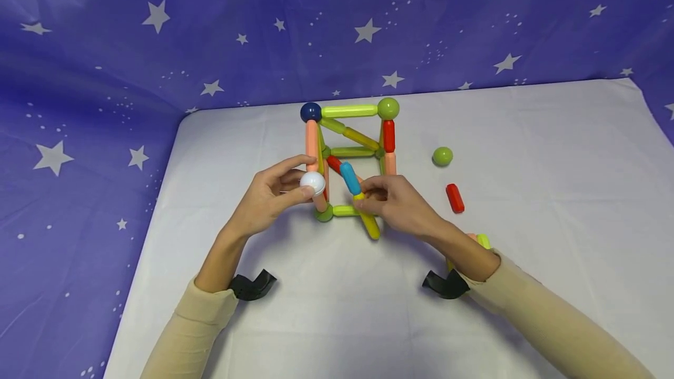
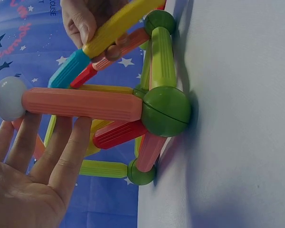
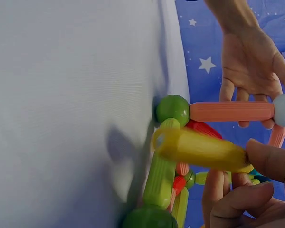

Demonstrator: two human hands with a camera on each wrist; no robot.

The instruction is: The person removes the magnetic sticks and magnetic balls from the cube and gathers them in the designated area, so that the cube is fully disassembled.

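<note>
A magnetic-stick frame with ball corners stands on the white cloth; its upper back corners are a dark blue ball (image 1: pixel 310 112) and a green ball (image 1: pixel 388 109). My left hand (image 1: pixel 265 197) holds the white ball (image 1: pixel 313 182) at the near-left upper corner, thumb on the ball and fingers behind the salmon stick (image 2: pixel 83 103) below it. That upright stick meets a green ball (image 2: pixel 166 111) at the base. My right hand (image 1: pixel 395 200) pinches a yellow stick (image 3: pixel 199 148), joined end to end with a blue stick (image 1: pixel 350 178), tilted before the frame's front opening.
Right of the frame lie a loose green ball (image 1: pixel 443 156) and a short red stick (image 1: pixel 455 198). More sticks (image 1: pixel 482 241) are partly hidden by my right forearm. A purple star-patterned cloth (image 1: pixel 337 28) hangs behind and to the left.
</note>
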